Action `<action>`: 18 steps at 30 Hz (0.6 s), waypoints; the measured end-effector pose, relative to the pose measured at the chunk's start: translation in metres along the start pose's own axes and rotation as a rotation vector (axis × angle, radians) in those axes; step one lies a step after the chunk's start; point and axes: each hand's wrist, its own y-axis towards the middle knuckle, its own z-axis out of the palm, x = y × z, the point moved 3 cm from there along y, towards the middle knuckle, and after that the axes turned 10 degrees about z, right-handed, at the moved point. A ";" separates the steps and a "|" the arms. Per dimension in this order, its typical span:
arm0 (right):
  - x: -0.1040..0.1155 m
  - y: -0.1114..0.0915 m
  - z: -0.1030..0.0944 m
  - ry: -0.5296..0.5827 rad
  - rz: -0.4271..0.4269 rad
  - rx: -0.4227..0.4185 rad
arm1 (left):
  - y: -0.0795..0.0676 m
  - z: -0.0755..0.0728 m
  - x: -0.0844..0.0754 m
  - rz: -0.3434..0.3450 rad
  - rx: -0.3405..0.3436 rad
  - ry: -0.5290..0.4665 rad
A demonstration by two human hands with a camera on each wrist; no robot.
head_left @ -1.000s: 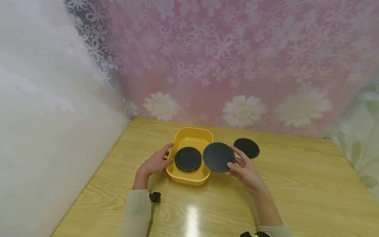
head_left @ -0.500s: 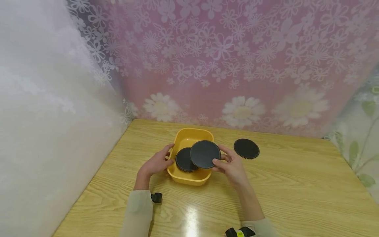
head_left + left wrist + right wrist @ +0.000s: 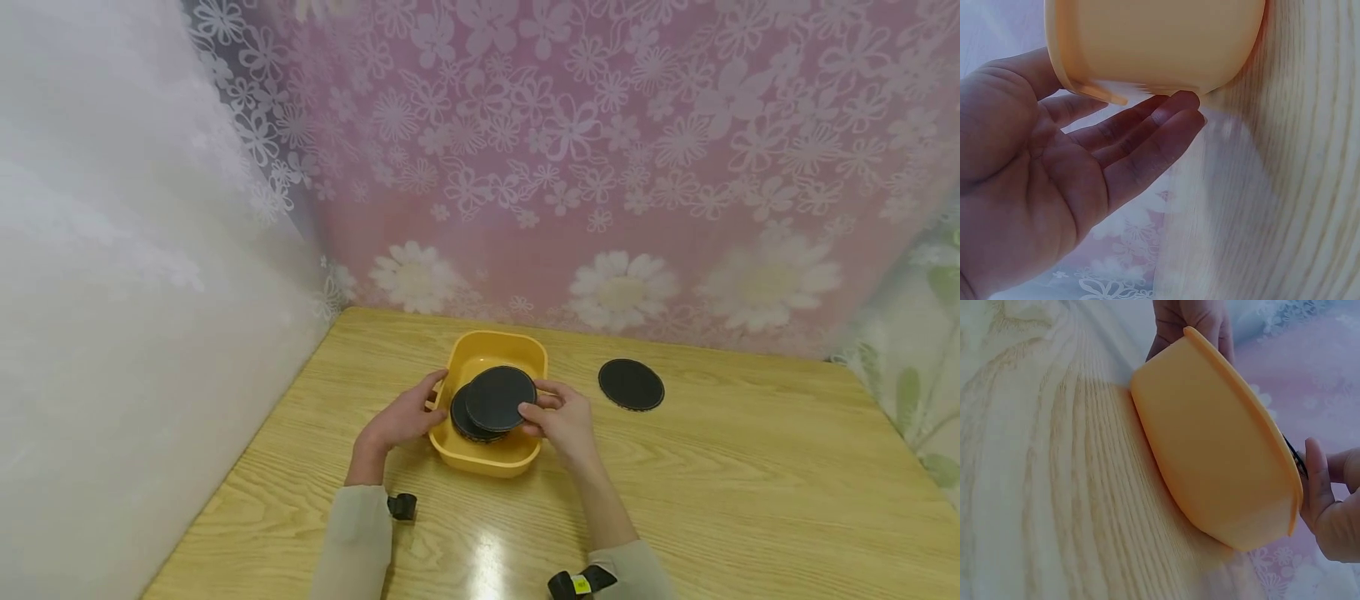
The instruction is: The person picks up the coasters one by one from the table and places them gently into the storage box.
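Observation:
In the head view my right hand [image 3: 564,423] pinches a round black coaster [image 3: 501,399] with stitched edging by its right side. It is over the yellow plastic tub [image 3: 486,469] and partly covers another black coaster [image 3: 462,421] lying inside. From the right wrist view, only the thin edge of the held coaster [image 3: 1296,456] shows above the rim, by the thumb and fingers. My left hand [image 3: 406,416] holds the tub's left side. The left wrist view has its fingers [image 3: 1147,150] along the outer wall, while the thumb's tip is hidden behind the rim.
A further black coaster [image 3: 632,385] lies flat on the wood-grain table [image 3: 750,483], right of the tub. A pink flowered curtain [image 3: 570,167] hangs along the back edge, and a pale sheet [image 3: 150,317] closes off the left side.
My right hand has carried its coaster leftward from the tub's right rim to over the coaster inside. The left hand has stayed at the tub's left side.

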 end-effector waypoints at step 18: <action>0.011 0.021 0.030 -0.405 -0.011 0.018 | -0.001 0.000 -0.004 -0.036 -0.003 0.026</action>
